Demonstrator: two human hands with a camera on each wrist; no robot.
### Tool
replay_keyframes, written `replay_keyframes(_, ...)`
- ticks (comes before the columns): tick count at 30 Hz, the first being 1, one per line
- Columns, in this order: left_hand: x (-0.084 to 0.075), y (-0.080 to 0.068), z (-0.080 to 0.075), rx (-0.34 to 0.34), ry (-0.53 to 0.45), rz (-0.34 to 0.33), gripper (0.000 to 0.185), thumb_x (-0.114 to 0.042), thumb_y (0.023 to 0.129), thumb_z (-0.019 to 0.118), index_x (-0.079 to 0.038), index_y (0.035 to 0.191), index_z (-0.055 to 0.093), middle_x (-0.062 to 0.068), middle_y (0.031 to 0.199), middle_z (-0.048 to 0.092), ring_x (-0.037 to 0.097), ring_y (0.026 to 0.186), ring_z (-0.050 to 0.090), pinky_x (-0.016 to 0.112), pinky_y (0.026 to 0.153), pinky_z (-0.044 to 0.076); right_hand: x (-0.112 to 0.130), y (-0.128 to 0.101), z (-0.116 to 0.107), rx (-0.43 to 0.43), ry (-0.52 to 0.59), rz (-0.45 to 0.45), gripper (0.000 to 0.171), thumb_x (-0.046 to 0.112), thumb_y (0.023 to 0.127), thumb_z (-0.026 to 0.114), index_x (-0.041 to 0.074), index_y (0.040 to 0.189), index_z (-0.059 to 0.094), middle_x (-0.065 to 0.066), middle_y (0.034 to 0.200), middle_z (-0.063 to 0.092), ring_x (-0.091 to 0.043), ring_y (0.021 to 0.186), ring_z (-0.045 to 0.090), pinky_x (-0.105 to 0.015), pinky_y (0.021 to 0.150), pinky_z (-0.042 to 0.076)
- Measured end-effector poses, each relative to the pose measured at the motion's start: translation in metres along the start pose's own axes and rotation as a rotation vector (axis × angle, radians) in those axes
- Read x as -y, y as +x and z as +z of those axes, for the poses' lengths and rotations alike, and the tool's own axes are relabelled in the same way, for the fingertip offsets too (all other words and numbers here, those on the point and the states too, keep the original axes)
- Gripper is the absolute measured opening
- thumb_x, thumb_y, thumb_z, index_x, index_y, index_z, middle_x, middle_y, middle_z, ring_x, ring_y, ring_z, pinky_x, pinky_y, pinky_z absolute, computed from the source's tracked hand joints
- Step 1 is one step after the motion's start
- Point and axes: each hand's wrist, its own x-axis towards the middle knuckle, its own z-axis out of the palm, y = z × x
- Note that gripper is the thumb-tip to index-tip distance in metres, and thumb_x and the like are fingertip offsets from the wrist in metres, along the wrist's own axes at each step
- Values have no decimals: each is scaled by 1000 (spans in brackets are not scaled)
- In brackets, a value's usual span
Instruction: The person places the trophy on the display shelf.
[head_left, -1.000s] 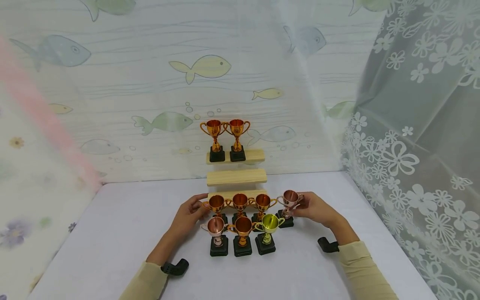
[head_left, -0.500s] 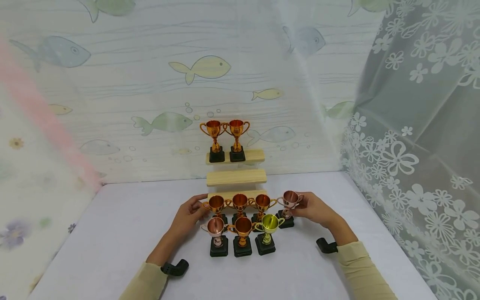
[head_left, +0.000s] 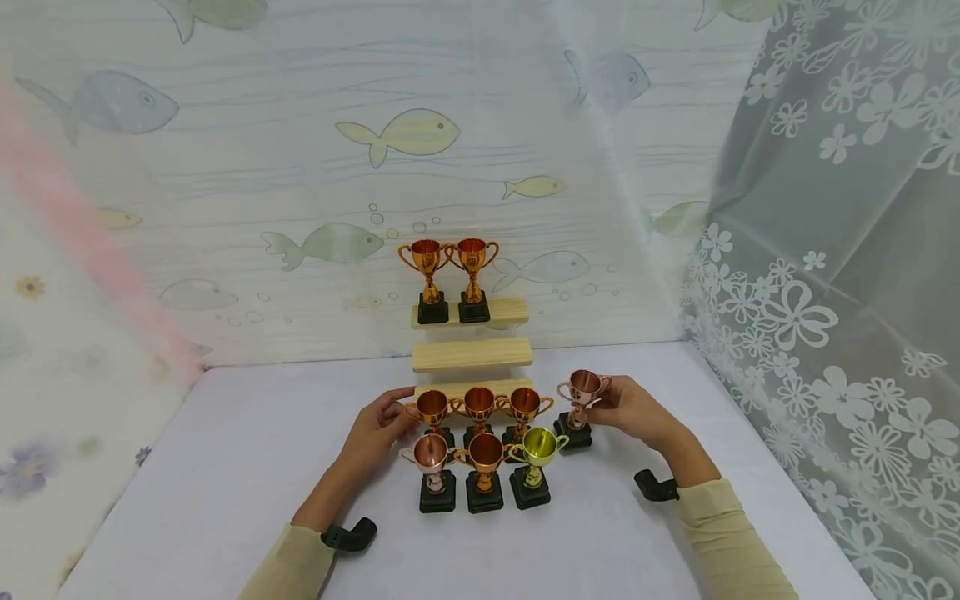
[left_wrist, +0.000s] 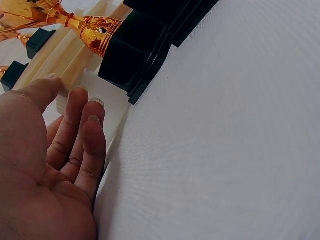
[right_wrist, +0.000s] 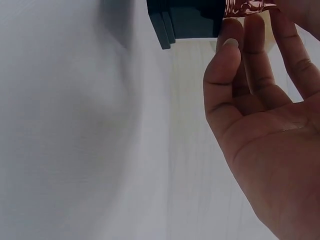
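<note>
Rose-copper trophy, upright with its long axis vertical, stands at the 3 o'clock end of the back row, at 9 o'clock from the right hand, whose fingers pinch its cup. The left hand lies at 9 o'clock of the rows, fingers loosely extended beside an orange trophy. Count: seven trophies on the white table, four behind and three in front; two on the top step of the wooden stair stand, which has three steps.

Left hand open, fingertips beside gold trophy's black base.
</note>
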Motion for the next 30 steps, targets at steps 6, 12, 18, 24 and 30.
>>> replay_keyframes(6, -1, 0, -1, 13, 2, -11, 49, -23, 107, 67, -5, 151, 55, 15, 98, 74, 23, 85, 69, 29, 74, 58, 10, 2, -4, -30, 13, -25, 28, -5, 94, 72, -18, 117, 64, -9, 106, 74, -15, 100, 73, -28, 90, 59)
replay_keyframes(12, 0, 1, -1, 6, 6, -25, 48, -20, 107, 67, -5, 151, 55, 13, 98, 74, 21, 85, 69, 28, 74, 58, 21, 8, -8, -75, 27, -49, 24, -4, 94, 73, -14, 114, 65, -6, 106, 75, -15, 102, 73, -30, 90, 59)
replay_keyframes(18, 1, 1, 0, 7, 2, -18, 47, -19, 107, 66, -4, 150, 55, 17, 99, 74, 26, 86, 69, 28, 73, 58, 35, 23, -8, -86, 49, -69, 19, 0, 96, 75, -9, 111, 68, -7, 108, 79, -16, 105, 76, -32, 92, 60)
replay_keyframes(24, 1, 1, 0, 14, -7, -18, 48, -18, 107, 67, -4, 151, 54, 17, 99, 73, 27, 87, 68, 28, 74, 58, 51, 40, -11, -114, 13, -76, 26, 1, 97, 75, -11, 119, 68, -7, 110, 79, -13, 105, 75, -29, 92, 59)
replay_keyframes(30, 1, 2, -1, 12, -13, -8, 47, -17, 107, 66, -4, 150, 55, 17, 97, 72, 25, 85, 68, 28, 74, 58, 69, 59, -13, -163, 4, -104, 27, -1, 97, 74, -13, 120, 68, -4, 108, 78, -11, 103, 74, -29, 91, 59)
